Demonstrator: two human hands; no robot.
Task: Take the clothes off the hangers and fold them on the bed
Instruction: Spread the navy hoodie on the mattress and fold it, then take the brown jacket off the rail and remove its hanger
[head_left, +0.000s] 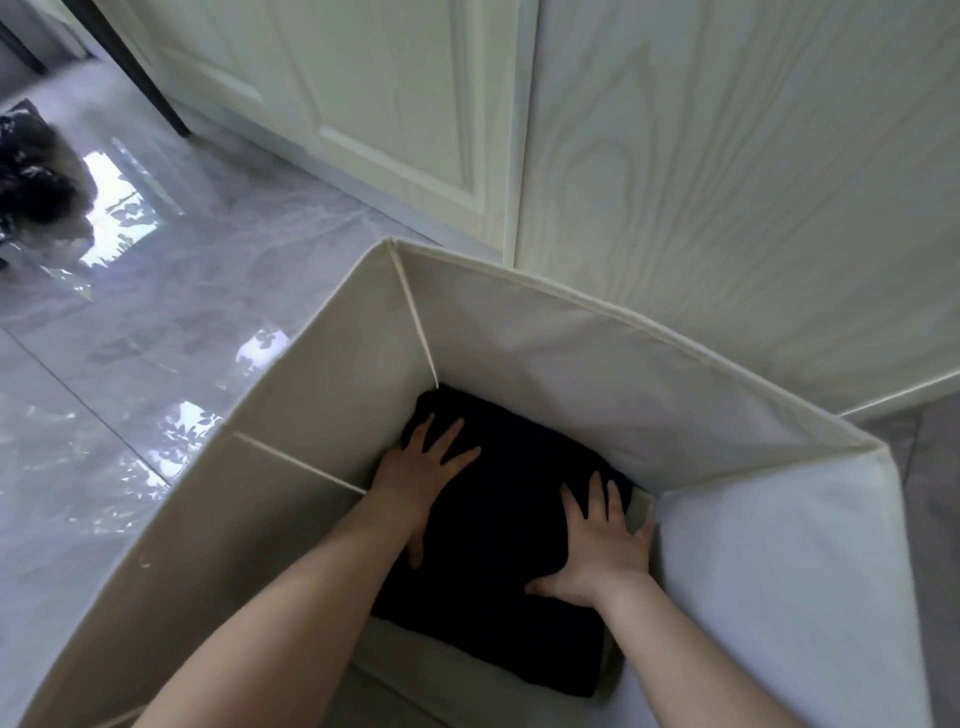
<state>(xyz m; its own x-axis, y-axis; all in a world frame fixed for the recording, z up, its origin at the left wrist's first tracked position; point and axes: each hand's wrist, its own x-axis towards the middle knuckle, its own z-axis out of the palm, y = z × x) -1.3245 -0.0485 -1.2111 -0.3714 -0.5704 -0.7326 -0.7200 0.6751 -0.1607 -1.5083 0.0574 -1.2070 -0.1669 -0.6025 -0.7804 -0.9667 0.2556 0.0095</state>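
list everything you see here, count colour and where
folded garment: one, black, flat on the bottom of the fabric bin
fabric storage bin: one, cream, open top, on the floor in front of the wardrobe
wardrobe doors: two panels in view, cream with wood grain, upper right, shut
floor tiles: grey, glossy, left side
dark patterned object: one, black and white, on the floor at far left, too blurred to name
left hand: one, fingers spread, pressing flat on the garment's far left part
right hand: one, fingers spread, pressing flat on the garment's right edge
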